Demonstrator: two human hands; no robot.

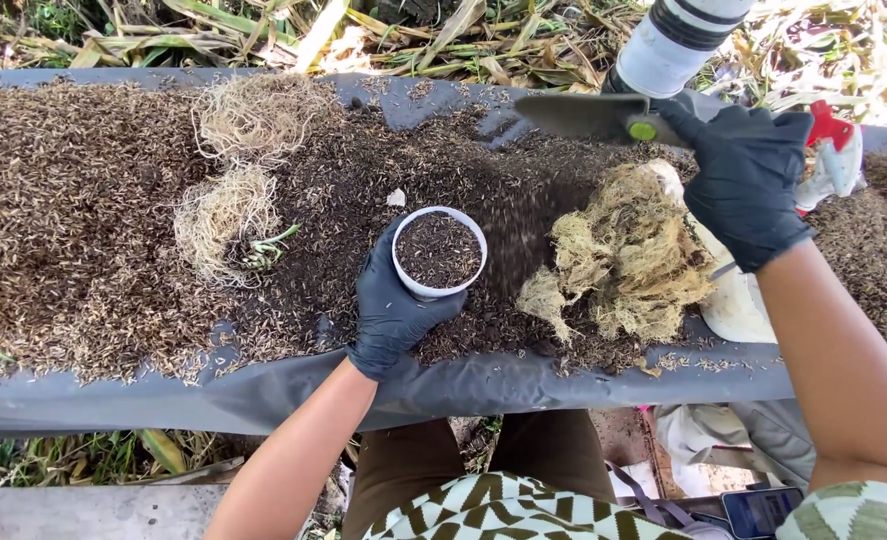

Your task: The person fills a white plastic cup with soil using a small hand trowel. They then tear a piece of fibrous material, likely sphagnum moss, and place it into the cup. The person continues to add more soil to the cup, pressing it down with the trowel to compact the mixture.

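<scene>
Head view, looking straight down: the left hand [396, 300], in a black glove, wraps its fingers around the near side of a small white pot [440, 253] and holds it upright on the table [484, 385], which is covered by a dark grey sheet. The pot sits at the middle of the table and is nearly full of dark potting mix, so the grip seems meant to steady it while it takes more mix.

The right hand [749, 180], also gloved in black, is closed around the handle of a trowel [584, 115] raised to the far right of the pot. Its blade points left and lies about level, and dark mix looks to be falling from it as a blurred streak toward the pot.

A tangled clump of pale roots [624, 255] lies just right of the pot. Two smaller root bundles [229, 215] lie well to the left. Loose husks and dark mix [74, 200] cover the sheet. A red-and-white spray bottle [832, 150] lies at the far right, partly behind the right hand.
</scene>
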